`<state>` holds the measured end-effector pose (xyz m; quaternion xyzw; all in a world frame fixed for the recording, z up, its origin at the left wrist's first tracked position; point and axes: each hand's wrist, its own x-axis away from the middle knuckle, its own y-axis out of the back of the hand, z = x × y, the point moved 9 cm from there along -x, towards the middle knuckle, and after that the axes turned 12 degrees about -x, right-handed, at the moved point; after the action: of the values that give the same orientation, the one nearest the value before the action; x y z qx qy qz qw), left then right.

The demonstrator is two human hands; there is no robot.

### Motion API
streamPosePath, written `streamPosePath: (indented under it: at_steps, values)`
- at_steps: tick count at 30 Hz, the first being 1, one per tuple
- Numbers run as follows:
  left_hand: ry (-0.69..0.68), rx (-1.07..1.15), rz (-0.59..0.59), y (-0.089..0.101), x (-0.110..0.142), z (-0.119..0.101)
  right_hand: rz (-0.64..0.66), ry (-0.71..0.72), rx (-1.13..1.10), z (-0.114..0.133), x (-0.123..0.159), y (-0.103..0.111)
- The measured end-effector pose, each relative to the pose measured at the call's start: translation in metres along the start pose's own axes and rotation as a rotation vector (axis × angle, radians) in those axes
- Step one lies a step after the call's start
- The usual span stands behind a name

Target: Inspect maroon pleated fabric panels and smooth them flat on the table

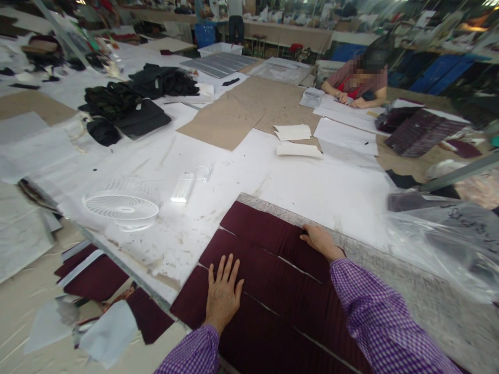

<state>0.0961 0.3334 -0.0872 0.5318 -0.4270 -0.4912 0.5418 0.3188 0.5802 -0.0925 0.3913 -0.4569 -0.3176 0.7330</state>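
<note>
Rows of dark maroon fabric pieces (273, 259) lie on a mottled grey board (366, 259) at the front of the table, with narrow light gaps between the rows. My left hand (224, 293) rests flat on the rows at the left, fingers spread. Over at the upper row, my right hand (319, 240) touches the fabric near its far edge. Its fingers are bent, with thumb and index finger close to the cloth; whether they pinch any of it I cannot make out.
A white fan (121, 206) lies to the left on the white tabletop (218, 192). Brown paper (234, 114), black garments (128, 104) and stacked maroon bundles (424, 130) stand further back. At right is clear plastic (448, 234). A co-worker (360, 78) leans over papers opposite.
</note>
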Motion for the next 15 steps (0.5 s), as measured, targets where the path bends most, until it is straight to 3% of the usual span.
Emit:
streamPosePath:
  at_steps: [9, 15]
  values:
    - [0.007, 0.018, 0.0, 0.001, 0.0, 0.0, -0.269, 0.037, 0.014, 0.005, 0.019, 0.012]
    - [0.009, 0.021, -0.002, 0.003, 0.0, 0.0, -0.31, 0.107, -0.088, 0.008, 0.022, 0.003]
